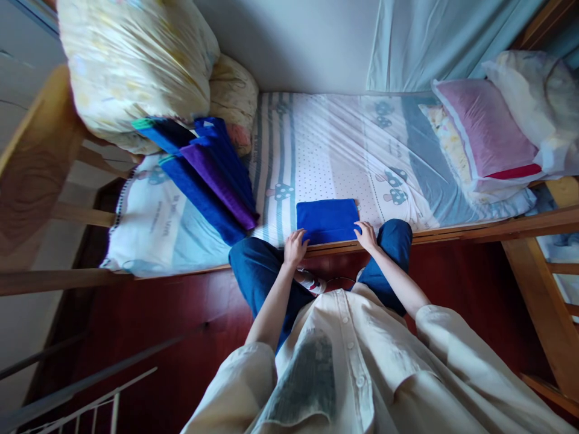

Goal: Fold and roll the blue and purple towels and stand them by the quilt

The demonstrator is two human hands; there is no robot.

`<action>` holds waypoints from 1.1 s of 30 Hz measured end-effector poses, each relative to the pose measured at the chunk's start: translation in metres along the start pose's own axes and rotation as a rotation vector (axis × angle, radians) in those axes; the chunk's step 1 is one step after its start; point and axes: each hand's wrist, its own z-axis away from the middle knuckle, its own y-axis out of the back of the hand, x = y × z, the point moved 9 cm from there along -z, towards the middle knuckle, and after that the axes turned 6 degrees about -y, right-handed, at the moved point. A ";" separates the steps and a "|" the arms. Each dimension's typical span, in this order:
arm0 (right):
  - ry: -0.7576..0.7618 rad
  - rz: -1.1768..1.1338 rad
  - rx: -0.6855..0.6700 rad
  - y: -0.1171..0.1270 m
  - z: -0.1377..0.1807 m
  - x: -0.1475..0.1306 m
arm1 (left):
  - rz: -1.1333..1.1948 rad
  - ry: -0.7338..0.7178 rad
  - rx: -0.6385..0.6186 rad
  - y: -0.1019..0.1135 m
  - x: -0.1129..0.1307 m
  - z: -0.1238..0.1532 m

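Note:
A folded blue cloth (pixel 328 220) lies flat on the bed sheet (pixel 335 150) at the near edge of the mattress. My left hand (pixel 295 247) rests on its near left corner, fingers bent down onto the fabric. On the near right corner sits my right hand (pixel 365 235), fingers likewise curled over the edge. Both hands press or pinch the cloth at the wooden bed rail (pixel 452 232). My knees in blue trousers flank the cloth.
A stack of folded blue and purple cloths (pixel 205 175) leans at the left of the bed below a big yellow bundle of bedding (pixel 136 60). Pink and white pillows (pixel 486 129) lie at the right. A wooden ladder (pixel 547 313) stands at right, dark red floor below.

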 end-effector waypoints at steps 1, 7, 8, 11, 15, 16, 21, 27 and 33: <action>0.042 0.031 -0.051 -0.005 0.003 -0.007 | -0.025 -0.054 -0.063 -0.008 0.007 0.001; 0.163 0.221 -0.281 -0.033 0.021 -0.022 | -0.144 -0.098 -0.218 -0.041 0.010 0.008; 0.170 0.239 -0.295 -0.035 0.022 -0.021 | -0.155 -0.101 -0.225 -0.044 0.009 0.008; 0.168 0.279 -0.299 -0.038 0.020 -0.016 | -0.180 -0.107 -0.240 -0.048 0.005 0.007; 0.107 0.310 -0.272 -0.036 0.011 -0.004 | -0.207 -0.114 -0.256 -0.049 -0.003 0.004; 0.094 0.309 -0.266 -0.036 0.009 -0.001 | -0.214 -0.116 -0.259 -0.049 -0.005 0.003; 0.067 0.244 -0.224 -0.032 0.004 0.002 | -0.234 -0.137 -0.292 -0.049 -0.012 -0.001; -0.015 0.184 -0.220 -0.026 0.012 0.006 | -0.252 -0.145 -0.342 -0.049 -0.008 0.004; -0.126 0.116 -0.223 -0.019 0.020 0.018 | -0.130 -0.084 -0.309 -0.042 -0.004 0.008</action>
